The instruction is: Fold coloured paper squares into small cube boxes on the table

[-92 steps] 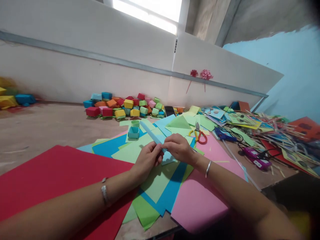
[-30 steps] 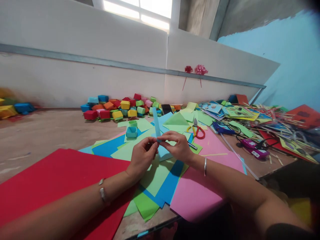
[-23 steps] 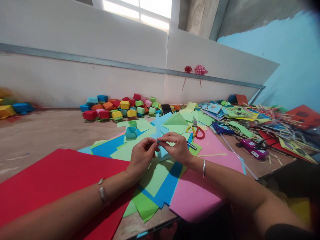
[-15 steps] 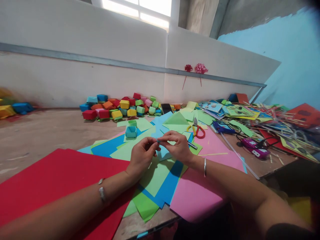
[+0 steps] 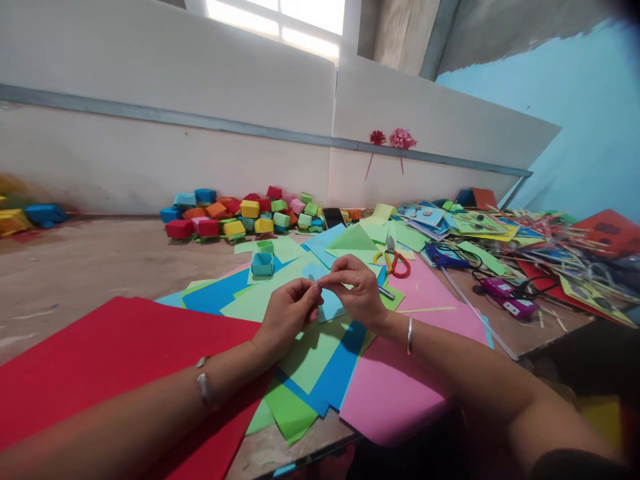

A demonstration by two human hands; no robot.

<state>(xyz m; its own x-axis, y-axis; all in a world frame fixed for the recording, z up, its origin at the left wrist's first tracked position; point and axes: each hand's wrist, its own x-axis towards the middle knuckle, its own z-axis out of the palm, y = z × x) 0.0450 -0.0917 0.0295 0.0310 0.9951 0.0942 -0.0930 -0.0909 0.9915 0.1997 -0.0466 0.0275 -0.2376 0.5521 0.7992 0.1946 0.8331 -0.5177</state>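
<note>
My left hand (image 5: 289,308) and my right hand (image 5: 356,291) meet fingertip to fingertip over the layered paper sheets (image 5: 315,353). Both are closed in a pinch at the same spot. Whatever lies between the fingertips is tiny and mostly hidden, so I cannot tell its kind. A light blue piece of paper (image 5: 330,307) shows below and behind the fingers. Just beyond my left hand stands a small open blue paper box (image 5: 263,265), with a green folded paper piece (image 5: 265,247) behind it.
Scissors (image 5: 393,259), a pen (image 5: 386,293) and a blue glue gun (image 5: 447,255) lie right. A purple power socket (image 5: 509,297) sits farther right, near piled cards and sticks. Several colourful paper boxes (image 5: 233,230) line the wall. Red sheets (image 5: 125,360) lie left, pink paper (image 5: 395,387) right.
My hands stay pinched together and have shifted very slightly to the right, the fingertips a little lower. The surrounding things have not moved.
</note>
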